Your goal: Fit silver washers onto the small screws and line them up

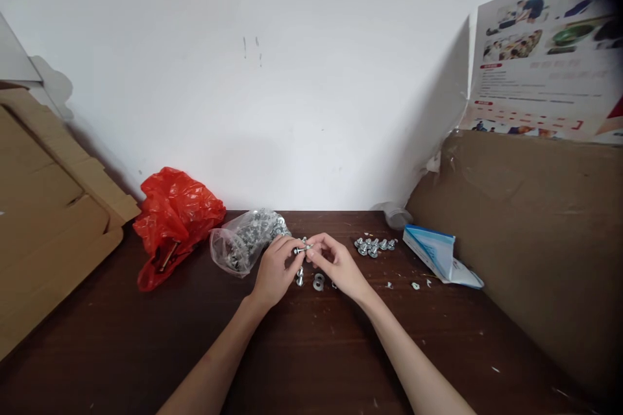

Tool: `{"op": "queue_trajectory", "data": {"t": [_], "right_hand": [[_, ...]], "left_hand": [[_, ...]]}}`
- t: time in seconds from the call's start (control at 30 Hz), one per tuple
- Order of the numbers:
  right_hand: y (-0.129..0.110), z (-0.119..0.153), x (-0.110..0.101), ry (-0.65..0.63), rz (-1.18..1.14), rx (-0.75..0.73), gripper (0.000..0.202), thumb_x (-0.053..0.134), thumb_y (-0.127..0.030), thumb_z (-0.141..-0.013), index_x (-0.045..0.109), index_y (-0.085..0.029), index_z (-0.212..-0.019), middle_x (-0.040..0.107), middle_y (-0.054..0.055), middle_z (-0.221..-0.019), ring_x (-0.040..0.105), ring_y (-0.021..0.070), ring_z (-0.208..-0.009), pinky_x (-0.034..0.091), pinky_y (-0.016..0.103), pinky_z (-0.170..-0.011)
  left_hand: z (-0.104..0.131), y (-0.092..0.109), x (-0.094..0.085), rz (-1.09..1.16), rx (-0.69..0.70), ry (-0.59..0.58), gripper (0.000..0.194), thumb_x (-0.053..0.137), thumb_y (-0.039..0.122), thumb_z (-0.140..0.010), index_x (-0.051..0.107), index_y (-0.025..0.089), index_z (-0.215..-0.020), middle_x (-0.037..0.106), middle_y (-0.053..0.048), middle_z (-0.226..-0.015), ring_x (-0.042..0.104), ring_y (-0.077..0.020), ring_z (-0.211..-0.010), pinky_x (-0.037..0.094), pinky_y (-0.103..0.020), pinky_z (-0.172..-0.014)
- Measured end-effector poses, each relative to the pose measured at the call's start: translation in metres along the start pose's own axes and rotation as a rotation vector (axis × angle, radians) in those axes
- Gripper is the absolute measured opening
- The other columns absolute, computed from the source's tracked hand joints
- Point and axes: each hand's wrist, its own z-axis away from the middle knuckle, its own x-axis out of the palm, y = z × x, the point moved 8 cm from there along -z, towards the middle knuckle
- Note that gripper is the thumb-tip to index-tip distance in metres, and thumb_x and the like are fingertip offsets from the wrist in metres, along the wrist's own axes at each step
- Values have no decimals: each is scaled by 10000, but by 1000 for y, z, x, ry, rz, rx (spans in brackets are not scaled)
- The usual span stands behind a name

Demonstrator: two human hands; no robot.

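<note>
Both hands meet above the dark brown wooden table (146, 350) — the left hand (273, 272) and right hand (338, 264) pinch a small silver metal bolt (302, 249) between their fingertips, its far end hidden by the fingers. Loose silver washers (318, 282) lie just beneath. The clear plastic bag of metal hardware (246, 238) touches the left hand; its contents blur together.

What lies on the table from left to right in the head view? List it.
Cardboard → red bag → clear bag of hardware → left hand → right hand → row of bolts → blue-white box → brown board.
</note>
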Motion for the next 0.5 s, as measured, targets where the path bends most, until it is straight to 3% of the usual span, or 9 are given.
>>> {"op": "queue_trajectory", "data": {"t": [0.17, 0.3, 0.43, 0.5], "right_hand": [[0, 1, 1, -10, 110, 20, 451, 395, -509, -913, 546, -183, -640, 571, -5, -564, 522, 128, -541, 417, 245, -576], [-4, 2, 1, -12, 62, -14, 297, 495, -485, -878, 560, -196, -876, 617, -6, -680, 551, 138, -616, 426, 234, -577], [-6, 2, 0, -11, 181, -11, 410, 389, -481, -926, 526, -188, -674, 572, -10, -573, 522, 127, -545, 405, 238, -564], [-7, 2, -1, -6, 192, -2, 415, 372, -484, -931, 521, -190, -679, 567, -13, -569, 524, 128, -542, 412, 241, -570]], "left_hand": [[-1, 1, 1, -1, 8, -31, 102, 496, 180, -875, 598, 182, -865, 606, -33, -837, 528, -167, -815, 427, -301, -760], [-1, 1, 1, 3, 15, -32, 99, 500, 168, -875, 598, 181, -889, 613, -42, -879, 531, -174, -860, 431, -309, -788], [-1, 2, 3, 19, 50, -56, 95, 506, 163, -880, 599, 180, -891, 624, -37, -888, 533, -163, -864, 435, -304, -805], [-1, 2, 3, 29, 56, -49, 97, 513, 159, -876, 604, 181, -901, 624, -39, -897, 532, -159, -858, 439, -303, -804]]}}
